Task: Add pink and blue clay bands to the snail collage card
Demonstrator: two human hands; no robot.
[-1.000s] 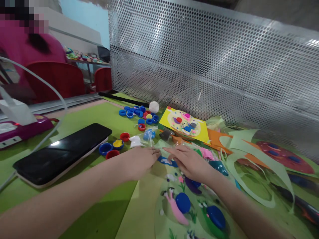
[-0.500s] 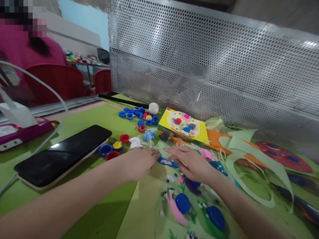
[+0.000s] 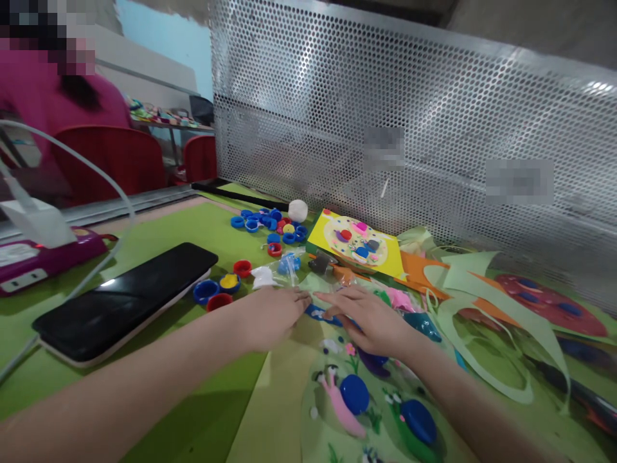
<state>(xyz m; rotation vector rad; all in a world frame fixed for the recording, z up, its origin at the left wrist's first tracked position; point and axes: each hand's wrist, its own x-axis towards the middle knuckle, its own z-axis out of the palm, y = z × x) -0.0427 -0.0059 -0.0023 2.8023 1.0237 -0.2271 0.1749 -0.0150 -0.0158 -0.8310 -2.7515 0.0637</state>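
Observation:
My left hand [image 3: 272,314] rests palm down at the upper part of a light green paper picture [image 3: 289,399], its fingers stretched out to the right. Facing it, my right hand [image 3: 373,316] lies over the picture with fingers apart, the fingertips close to those of my left. Beneath the right fingers is a blue clay strip [image 3: 318,314] with white bits on it, partly covered. Lower on the picture are a pink clay snail [image 3: 340,406] with a blue bottle-cap shell and a green snail [image 3: 409,429]. The right wrist partly hides a purple snail [image 3: 373,365].
Left of me lie a phone [image 3: 130,299] and a purple power strip [image 3: 53,260] with a cable. Bottle caps [image 3: 260,220], a white ball [image 3: 297,210] and a yellow box [image 3: 357,244] sit behind my hands. Paper offcuts [image 3: 486,289] spread right, before a perforated metal panel [image 3: 337,116].
My right fingers have shifted down slightly over the blue strip. My left hand stays nearly where it was, and the whole view has moved a little.

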